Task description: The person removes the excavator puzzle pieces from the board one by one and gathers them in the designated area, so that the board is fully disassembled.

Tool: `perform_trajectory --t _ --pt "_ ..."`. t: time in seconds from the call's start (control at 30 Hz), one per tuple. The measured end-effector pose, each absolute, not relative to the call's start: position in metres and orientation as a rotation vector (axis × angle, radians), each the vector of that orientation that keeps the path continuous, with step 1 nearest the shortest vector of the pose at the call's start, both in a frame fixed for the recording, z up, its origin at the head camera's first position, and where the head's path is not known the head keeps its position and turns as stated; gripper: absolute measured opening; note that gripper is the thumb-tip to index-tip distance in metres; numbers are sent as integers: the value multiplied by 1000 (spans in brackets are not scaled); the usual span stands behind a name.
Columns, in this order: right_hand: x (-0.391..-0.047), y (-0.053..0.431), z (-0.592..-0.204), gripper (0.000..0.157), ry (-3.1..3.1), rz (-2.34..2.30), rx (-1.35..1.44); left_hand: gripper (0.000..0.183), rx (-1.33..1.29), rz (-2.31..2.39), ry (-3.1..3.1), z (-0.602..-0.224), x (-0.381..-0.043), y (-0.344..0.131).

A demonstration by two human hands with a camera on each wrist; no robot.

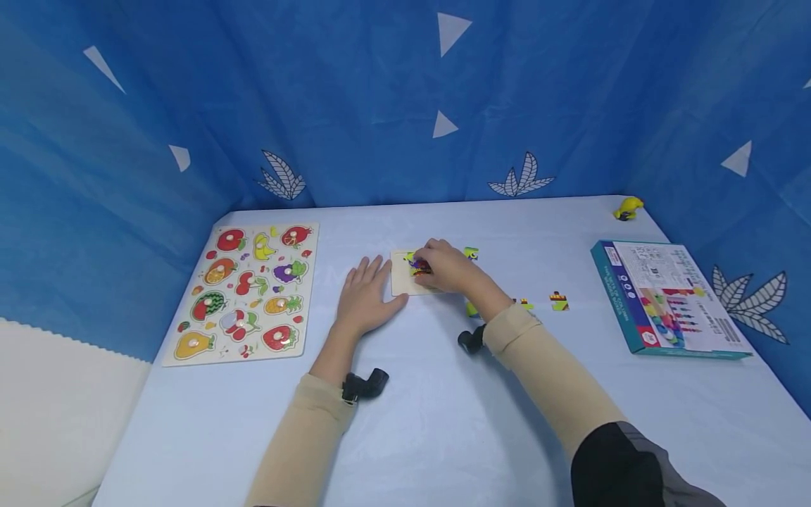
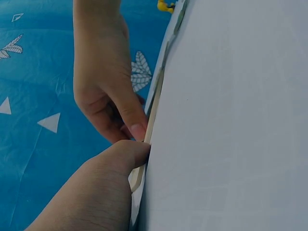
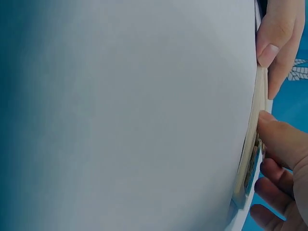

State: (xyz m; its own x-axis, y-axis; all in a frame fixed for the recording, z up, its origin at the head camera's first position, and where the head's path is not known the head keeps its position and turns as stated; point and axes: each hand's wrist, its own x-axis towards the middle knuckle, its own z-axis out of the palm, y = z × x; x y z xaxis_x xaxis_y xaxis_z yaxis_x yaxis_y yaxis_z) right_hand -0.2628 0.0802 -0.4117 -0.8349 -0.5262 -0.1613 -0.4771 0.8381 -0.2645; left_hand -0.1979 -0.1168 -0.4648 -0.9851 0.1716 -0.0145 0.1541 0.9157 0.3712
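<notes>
A small pale wooden puzzle board (image 1: 400, 283) lies at the middle of the table, with colourful puzzle pieces (image 1: 417, 265) on its upper part. My left hand (image 1: 364, 299) rests on the table to the left of it, fingers straight and spread. Its thumb touches the board's near left corner. Over the board, my right hand (image 1: 446, 267) has its fingers curled down and pinches a puzzle piece there, largely hidden under the fingers. In the right wrist view its thumb (image 3: 276, 134) lies at the edge of the board (image 3: 260, 91).
Loose puzzle pieces (image 1: 560, 301) lie to the right, some partly behind my right forearm. A fruit peg board (image 1: 260, 355) stands off to the left. At the right are a flat teal-edged box (image 1: 697, 303) and a small yellow toy (image 1: 629, 208). Blue cloth (image 1: 380, 105) hangs behind.
</notes>
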Motion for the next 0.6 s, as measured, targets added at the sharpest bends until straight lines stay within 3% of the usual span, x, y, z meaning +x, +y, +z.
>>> perform_trajectory --t 0.6 --pt "-254 92 -378 62 2933 -377 -828 89 245 579 3029 -463 -197 -115"
